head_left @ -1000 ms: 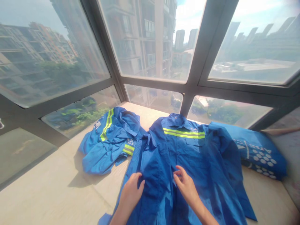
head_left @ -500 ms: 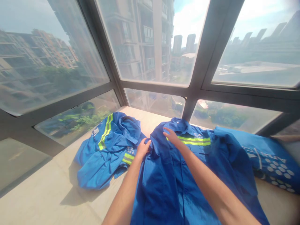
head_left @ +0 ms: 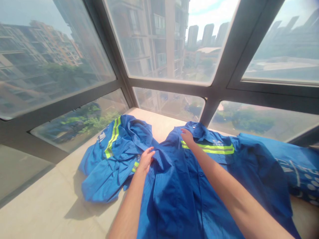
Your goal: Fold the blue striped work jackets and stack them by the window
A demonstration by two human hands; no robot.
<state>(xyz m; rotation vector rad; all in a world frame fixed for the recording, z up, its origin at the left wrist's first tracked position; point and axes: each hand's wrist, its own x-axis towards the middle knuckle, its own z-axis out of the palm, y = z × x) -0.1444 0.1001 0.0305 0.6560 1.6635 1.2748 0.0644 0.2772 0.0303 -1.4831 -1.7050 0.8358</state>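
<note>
A blue work jacket (head_left: 174,192) with a collar and a yellow-green reflective stripe lies spread out, front side up. My left hand (head_left: 146,161) is closed on its sleeve at the left side, where the cloth bunches up in folds. Near the collar, my right hand (head_left: 187,136) rests on the jacket's shoulder just above the stripe. Its fingers look stretched out on the cloth, though the forearm and wrist hide part of them. Left of my left hand lies a second blue jacket (head_left: 104,176), crumpled, with the same striping.
Both garments lie on a pale stone ledge (head_left: 50,196) in a window corner. A blue bundle with white dots and lettering (head_left: 296,156) sits at the right. Grey window frames (head_left: 171,87) edge the ledge at the back and left.
My left hand has shifted slightly left and down, and the sleeve cloth beside it now stands in a raised fold. The view has turned a little; my right hand stays near the collar.
</note>
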